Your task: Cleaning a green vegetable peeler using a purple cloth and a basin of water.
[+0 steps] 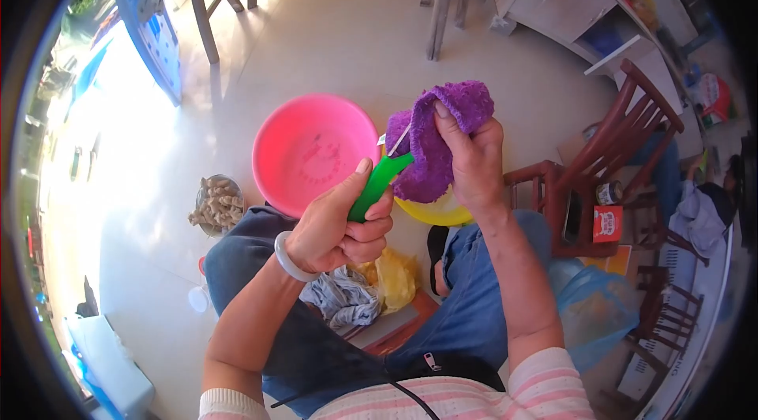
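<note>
My left hand (349,218), with a white bangle at its wrist, grips the green handle (380,184) of a tool, likely a knife. A thin metal part (400,140) rises from the handle and runs in behind the cloth, so the rest of it is hidden. In my right hand (478,162) is a fuzzy purple cloth (431,147), pinched under the thumb and folded about the metal part. Below the hands on the floor stand a pink plastic basin (317,153) and a yellow basin (435,213), the latter mostly covered by the cloth and my right hand.
A metal bowl of ginger roots (218,202) stands left of my knee. Crumpled grey cloth (346,298) and a yellow plastic bag (395,281) lie between my legs. To the right are a dark-red wooden chair (536,180) holding a phone (572,217), and a blue plastic bag (598,307).
</note>
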A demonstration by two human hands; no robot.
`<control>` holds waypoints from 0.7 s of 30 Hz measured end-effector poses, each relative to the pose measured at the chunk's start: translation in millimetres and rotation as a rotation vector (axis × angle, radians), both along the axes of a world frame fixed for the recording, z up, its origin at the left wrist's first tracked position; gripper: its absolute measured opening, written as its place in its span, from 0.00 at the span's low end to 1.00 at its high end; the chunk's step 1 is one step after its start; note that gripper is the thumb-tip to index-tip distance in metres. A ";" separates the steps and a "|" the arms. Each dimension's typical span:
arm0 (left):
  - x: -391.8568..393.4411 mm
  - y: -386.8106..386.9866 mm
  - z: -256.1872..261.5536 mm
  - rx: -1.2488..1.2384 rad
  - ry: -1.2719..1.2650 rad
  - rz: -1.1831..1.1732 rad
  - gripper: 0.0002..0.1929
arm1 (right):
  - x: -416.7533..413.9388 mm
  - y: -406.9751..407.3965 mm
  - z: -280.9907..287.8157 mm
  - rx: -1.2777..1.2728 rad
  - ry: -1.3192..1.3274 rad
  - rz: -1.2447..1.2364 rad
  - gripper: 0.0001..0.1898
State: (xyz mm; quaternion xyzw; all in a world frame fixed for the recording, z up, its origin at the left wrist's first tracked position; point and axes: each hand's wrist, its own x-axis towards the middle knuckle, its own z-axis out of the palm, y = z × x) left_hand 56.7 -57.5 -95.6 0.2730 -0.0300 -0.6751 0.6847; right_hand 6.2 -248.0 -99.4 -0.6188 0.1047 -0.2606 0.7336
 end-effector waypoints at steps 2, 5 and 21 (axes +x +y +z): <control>-2.5 -3.6 3.7 0.024 -0.044 0.018 0.26 | -0.6 -3.1 -1.3 0.016 0.010 -0.015 0.07; -3.5 -6.4 10.3 0.075 -0.159 0.065 0.26 | -2.9 -4.9 1.1 0.037 0.025 -0.025 0.08; -8.1 -6.9 3.5 -0.203 -0.162 0.135 0.27 | -18.0 2.1 4.9 0.599 0.041 0.175 0.11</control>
